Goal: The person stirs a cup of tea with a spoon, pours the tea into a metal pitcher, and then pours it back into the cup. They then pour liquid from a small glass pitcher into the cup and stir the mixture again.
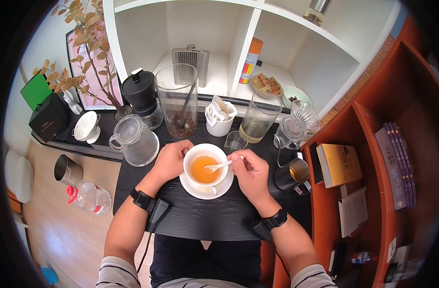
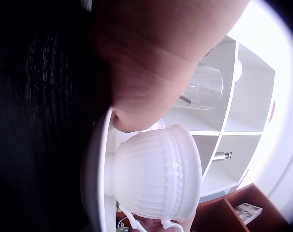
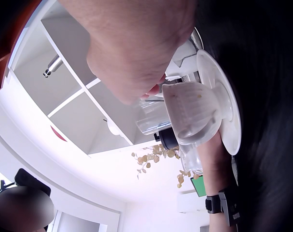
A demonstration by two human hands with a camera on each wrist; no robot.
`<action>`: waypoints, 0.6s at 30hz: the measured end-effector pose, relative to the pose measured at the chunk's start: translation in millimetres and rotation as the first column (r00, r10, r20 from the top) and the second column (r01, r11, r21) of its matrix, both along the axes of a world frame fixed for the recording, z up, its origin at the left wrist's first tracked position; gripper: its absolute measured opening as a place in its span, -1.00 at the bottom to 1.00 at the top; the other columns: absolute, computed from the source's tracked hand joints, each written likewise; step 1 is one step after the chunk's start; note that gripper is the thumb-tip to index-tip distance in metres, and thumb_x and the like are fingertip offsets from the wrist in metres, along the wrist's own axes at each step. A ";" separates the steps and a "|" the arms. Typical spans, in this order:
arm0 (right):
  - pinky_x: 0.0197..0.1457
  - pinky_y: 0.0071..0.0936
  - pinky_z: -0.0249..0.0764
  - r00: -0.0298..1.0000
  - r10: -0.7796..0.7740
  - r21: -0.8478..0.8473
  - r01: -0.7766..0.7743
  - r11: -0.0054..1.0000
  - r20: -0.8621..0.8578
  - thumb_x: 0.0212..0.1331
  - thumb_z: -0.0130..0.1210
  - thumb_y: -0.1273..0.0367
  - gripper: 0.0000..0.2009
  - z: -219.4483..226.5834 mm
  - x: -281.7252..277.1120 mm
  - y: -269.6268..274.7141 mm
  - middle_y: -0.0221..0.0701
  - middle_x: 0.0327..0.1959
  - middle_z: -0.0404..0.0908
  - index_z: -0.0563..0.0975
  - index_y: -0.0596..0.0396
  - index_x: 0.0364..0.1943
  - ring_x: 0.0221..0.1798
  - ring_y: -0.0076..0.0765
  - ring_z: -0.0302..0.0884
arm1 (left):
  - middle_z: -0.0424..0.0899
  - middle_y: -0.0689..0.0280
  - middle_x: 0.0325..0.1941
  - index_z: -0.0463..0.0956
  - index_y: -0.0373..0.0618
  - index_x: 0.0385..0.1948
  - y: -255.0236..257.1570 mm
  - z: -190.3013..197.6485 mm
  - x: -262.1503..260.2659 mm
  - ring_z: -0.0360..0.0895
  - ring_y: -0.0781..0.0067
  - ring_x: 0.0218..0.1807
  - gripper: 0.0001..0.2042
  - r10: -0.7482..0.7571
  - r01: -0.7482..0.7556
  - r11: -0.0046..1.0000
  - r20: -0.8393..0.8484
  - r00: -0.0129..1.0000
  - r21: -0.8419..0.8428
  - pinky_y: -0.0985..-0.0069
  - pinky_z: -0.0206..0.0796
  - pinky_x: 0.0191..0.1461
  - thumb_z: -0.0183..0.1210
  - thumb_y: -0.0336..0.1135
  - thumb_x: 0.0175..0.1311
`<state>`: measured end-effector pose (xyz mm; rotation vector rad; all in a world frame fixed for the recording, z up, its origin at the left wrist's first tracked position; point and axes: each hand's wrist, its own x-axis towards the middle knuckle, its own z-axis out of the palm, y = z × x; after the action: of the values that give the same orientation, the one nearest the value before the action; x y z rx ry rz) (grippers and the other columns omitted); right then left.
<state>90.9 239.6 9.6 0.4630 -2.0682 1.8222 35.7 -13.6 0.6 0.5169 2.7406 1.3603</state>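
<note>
A white teacup [image 1: 189, 171] of amber liquid [image 1: 203, 169] stands on a white saucer [image 1: 222, 189], its handle toward me. Fluting on the cup [image 2: 151, 174] shows in the left wrist view. My left hand [image 1: 170, 161] is at the saucer's far left edge, fingers curled there close beside the cup; the cup partly hides the fingertips. My right hand [image 1: 250, 174] pinches the handle of a white spoon [image 1: 221, 166] between thumb and fingers. The spoon slants over the right rim, its bowl in the liquid.
Behind the cup stand a lidded glass pitcher [image 1: 135, 141], a tall glass jar [image 1: 177, 103], a white dripper cup [image 1: 218, 125] and a small glass cup [image 1: 236, 141]. A dark metal pitcher [image 1: 287, 176] is right of my right hand. The black table's [image 1: 205, 218] front edge lies close to my body.
</note>
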 end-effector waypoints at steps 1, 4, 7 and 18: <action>-0.36 -0.67 0.33 1.000 0.001 -0.003 -0.001 1.000 -0.005 0.49 0.26 0.44 -0.89 0.1 0.0 -0.2 -0.56 -0.47 0.62 0.71 0.21 -0.15 -0.45 -0.78 0.40 | 0.82 0.09 -0.26 0.69 -0.25 -0.18 -0.2 -0.6 -0.5 0.81 0.25 -0.21 -0.75 -0.001 0.001 1.000 0.001 1.000 0.000 0.40 0.56 -0.11 0.46 -0.36 0.17; -0.37 -0.67 0.32 1.000 -0.005 0.003 0.005 1.000 -0.008 0.49 0.26 0.44 -0.89 -0.2 -0.2 0.0 -0.57 -0.48 0.62 0.71 0.21 -0.16 -0.45 -0.78 0.39 | 0.77 0.14 -0.37 0.69 -0.22 -0.22 0.4 -5.4 -0.7 0.74 0.28 -0.34 -0.77 0.002 -0.001 0.999 -0.041 0.999 0.038 0.41 0.51 -0.21 0.44 -0.32 0.17; -0.37 -0.67 0.31 1.000 -0.017 0.011 0.017 1.000 -0.003 0.48 0.26 0.44 -0.89 -2.1 -0.9 -0.2 -0.57 -0.49 0.61 0.71 0.21 -0.17 -0.46 -0.79 0.37 | 0.71 0.19 -0.48 0.69 -0.19 -0.26 0.7 -10.6 -2.7 0.66 0.30 -0.47 -0.79 0.005 0.003 0.997 -0.100 0.995 0.075 0.42 0.45 -0.31 0.43 -0.29 0.16; -0.38 -0.66 0.27 0.999 -0.018 -0.010 0.017 1.000 -0.028 0.50 0.23 0.43 -0.88 -2.0 -1.5 -1.3 -0.60 -0.50 0.54 0.69 0.21 -0.17 -0.46 -0.79 0.31 | 0.73 0.17 -0.46 0.69 -0.20 -0.25 1.3 -6.4 -1.0 0.66 0.28 -0.46 -0.80 0.004 0.002 0.998 -0.101 0.995 0.067 0.42 0.45 -0.31 0.41 -0.30 0.18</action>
<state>89.5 238.3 7.6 0.4643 -2.0379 1.8041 34.7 -12.3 -5.8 0.6042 2.7815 1.4704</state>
